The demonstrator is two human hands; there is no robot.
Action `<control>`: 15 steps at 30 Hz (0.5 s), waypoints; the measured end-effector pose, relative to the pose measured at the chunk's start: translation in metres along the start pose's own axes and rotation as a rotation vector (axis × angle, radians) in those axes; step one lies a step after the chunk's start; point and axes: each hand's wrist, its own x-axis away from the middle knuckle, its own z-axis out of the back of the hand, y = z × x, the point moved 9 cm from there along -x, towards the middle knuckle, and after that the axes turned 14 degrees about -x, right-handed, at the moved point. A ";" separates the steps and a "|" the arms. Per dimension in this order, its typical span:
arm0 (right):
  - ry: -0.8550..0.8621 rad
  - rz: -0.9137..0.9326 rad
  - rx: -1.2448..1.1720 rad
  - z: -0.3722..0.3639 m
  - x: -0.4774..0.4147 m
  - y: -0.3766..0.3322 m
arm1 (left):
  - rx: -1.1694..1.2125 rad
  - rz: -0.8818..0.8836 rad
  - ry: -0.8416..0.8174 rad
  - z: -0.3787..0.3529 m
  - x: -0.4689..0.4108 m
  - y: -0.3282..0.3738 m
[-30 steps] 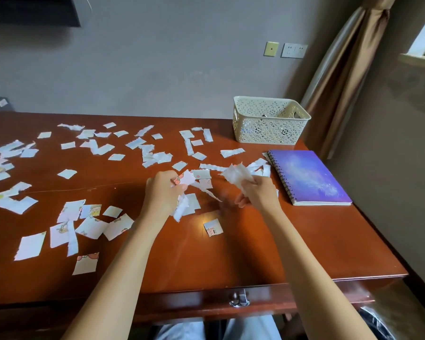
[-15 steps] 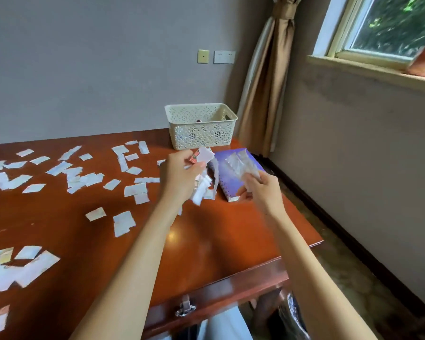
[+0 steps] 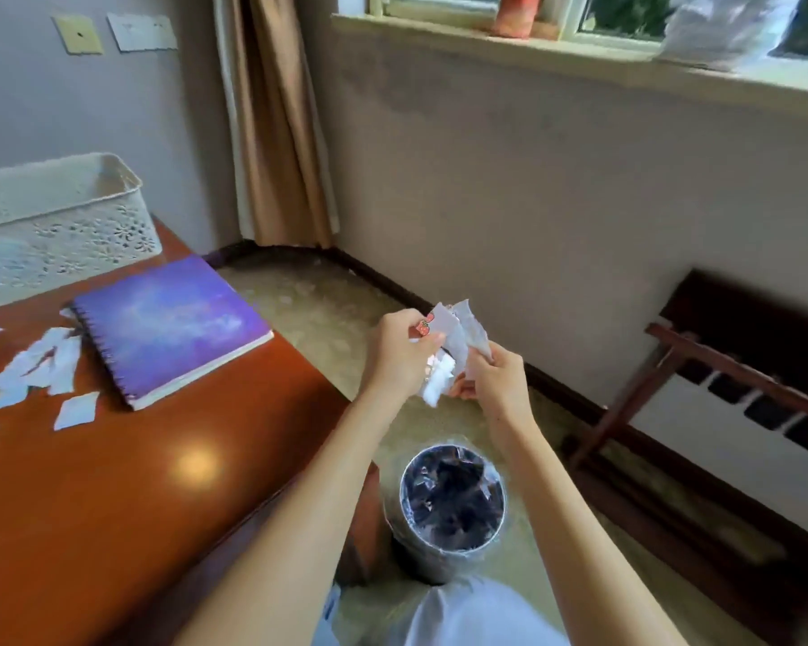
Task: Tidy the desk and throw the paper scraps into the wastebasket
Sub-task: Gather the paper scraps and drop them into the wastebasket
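Desk: loose scraps near its left edge, a purple spiral notebook by the right edge.
Open floor: bare carpet between desk edge and wall.
Left hand: off the desk — fingers pinched on a bunch of paper scraps.
Right hand: touching the left, pinching more of them.
Wastebasket: on the floor — below both hands, beside the desk corner.

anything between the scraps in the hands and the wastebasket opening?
Nothing visible. Both the left hand and right hand hold the paper scraps off the desk edge, over the floor. The lined wastebasket sits below with its mouth open; only the forearms flank it.
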 end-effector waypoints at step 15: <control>0.211 -0.688 0.062 0.093 -0.058 0.244 | -0.197 0.522 -0.381 -0.248 -0.030 -0.181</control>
